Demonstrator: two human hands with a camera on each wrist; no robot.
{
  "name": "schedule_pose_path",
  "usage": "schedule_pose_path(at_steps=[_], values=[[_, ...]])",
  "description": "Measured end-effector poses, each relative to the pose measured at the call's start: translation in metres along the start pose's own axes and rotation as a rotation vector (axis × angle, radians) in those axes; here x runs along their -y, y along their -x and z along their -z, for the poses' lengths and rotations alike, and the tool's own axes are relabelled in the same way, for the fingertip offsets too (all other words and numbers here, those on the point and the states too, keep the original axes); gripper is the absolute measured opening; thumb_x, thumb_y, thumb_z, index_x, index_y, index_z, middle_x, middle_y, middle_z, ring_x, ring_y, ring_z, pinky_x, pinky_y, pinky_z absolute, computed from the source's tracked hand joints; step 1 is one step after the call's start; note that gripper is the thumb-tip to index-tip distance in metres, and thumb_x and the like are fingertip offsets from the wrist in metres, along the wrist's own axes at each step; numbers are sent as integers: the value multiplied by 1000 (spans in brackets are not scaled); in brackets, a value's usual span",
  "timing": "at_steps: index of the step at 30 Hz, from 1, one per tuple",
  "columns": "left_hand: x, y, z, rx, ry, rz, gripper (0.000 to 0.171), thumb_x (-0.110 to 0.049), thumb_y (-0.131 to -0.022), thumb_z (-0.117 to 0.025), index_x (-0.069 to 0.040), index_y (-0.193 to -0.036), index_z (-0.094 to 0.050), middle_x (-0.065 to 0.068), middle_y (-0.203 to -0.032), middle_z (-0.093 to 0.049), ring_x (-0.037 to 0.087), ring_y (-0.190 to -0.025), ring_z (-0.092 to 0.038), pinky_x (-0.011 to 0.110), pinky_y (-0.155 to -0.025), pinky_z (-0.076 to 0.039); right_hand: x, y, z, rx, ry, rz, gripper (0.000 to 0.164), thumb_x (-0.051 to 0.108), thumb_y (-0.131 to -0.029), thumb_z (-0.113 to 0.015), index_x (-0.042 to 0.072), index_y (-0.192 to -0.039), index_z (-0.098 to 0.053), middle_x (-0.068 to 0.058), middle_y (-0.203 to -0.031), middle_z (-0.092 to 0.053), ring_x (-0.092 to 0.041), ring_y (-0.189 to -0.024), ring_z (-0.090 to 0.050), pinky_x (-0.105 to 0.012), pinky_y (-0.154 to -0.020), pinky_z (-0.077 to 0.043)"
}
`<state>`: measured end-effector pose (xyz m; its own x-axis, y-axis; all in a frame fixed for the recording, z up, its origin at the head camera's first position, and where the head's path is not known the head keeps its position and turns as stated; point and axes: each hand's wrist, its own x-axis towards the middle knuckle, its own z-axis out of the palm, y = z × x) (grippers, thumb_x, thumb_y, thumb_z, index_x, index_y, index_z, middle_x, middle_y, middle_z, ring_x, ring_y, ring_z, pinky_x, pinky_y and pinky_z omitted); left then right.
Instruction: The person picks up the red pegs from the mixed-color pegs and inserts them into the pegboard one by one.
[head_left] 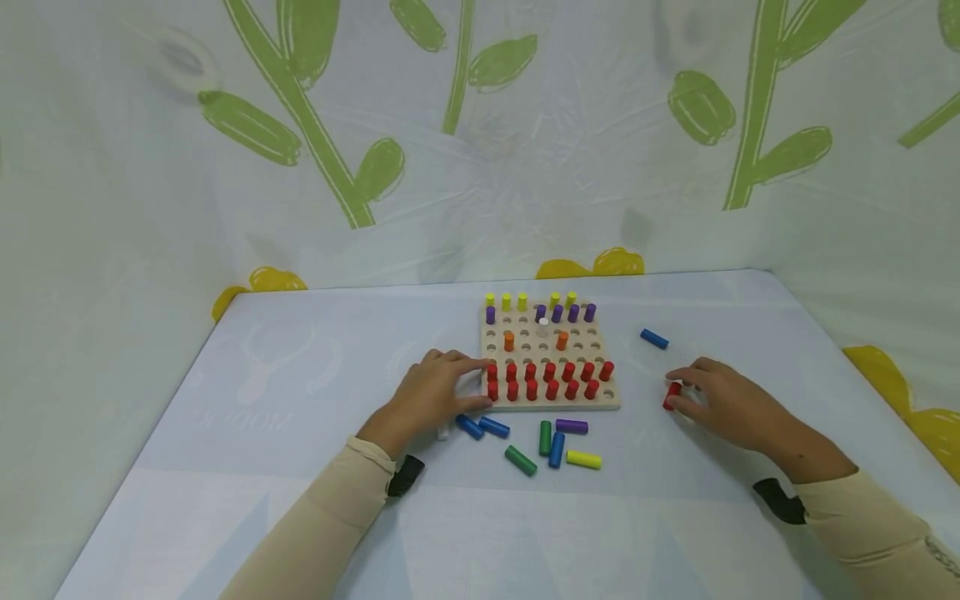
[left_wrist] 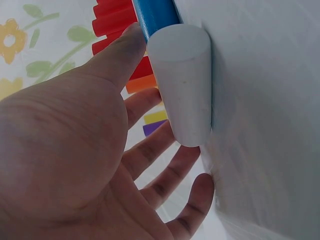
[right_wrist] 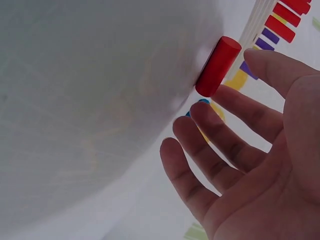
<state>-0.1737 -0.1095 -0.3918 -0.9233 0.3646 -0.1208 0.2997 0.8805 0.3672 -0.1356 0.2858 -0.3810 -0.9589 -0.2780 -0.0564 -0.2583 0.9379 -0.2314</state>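
A wooden pegboard bears two front rows of red pegs, with orange, white, purple and yellow pegs farther back. An uncovered hole shows at the front row's right end. My left hand rests at the board's left edge, thumb and forefinger extended about its front corner. Near that palm are a white peg and a blue peg. At the right, my right hand reaches around a loose red peg on the table. Its fingers are spread and loosely bent; a gap shows between thumb and peg.
In front of the board lie loose pegs: green, another green, blue, purple and yellow. A blue peg lies beyond the right hand. A patterned curtain hangs behind the table.
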Motion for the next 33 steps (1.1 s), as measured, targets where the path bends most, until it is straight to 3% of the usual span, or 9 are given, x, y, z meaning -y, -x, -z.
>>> schedule_pose_path(at_steps=[21, 29, 33], values=[[0, 0, 0, 2, 6, 1, 64, -51, -84, -76, -36, -143, -55, 3, -144, -57, 28, -132, -48, 51, -106, -45, -4, -2, -2, 22, -32, -21, 41, 25, -85, -78, -4, -113, -70, -8, -94, -65, -22, -87, -58, -41, -75, -57], [1, 0, -1, 0, 4, 2, 65, -51, -84, -77, -35, -143, -55, 3, -144, -57, 28, -132, -49, 51, -106, -45, 0, -3, -2, 24, -122, -72, 44, 26, -83, -81, -1, -116, -67, -6, -94, -70, -22, -88, -61, -41, -75, -58], [1, 0, 0, 2, 7, 0, 64, -51, -84, -76, -35, -143, -55, 3, -144, -57, 27, -131, -49, 50, -106, -45, 1, -3, -2, 42, -188, -88, 45, 21, -82, -82, 3, -118, -63, -8, -95, -70, -23, -87, -61, -33, -69, -56]])
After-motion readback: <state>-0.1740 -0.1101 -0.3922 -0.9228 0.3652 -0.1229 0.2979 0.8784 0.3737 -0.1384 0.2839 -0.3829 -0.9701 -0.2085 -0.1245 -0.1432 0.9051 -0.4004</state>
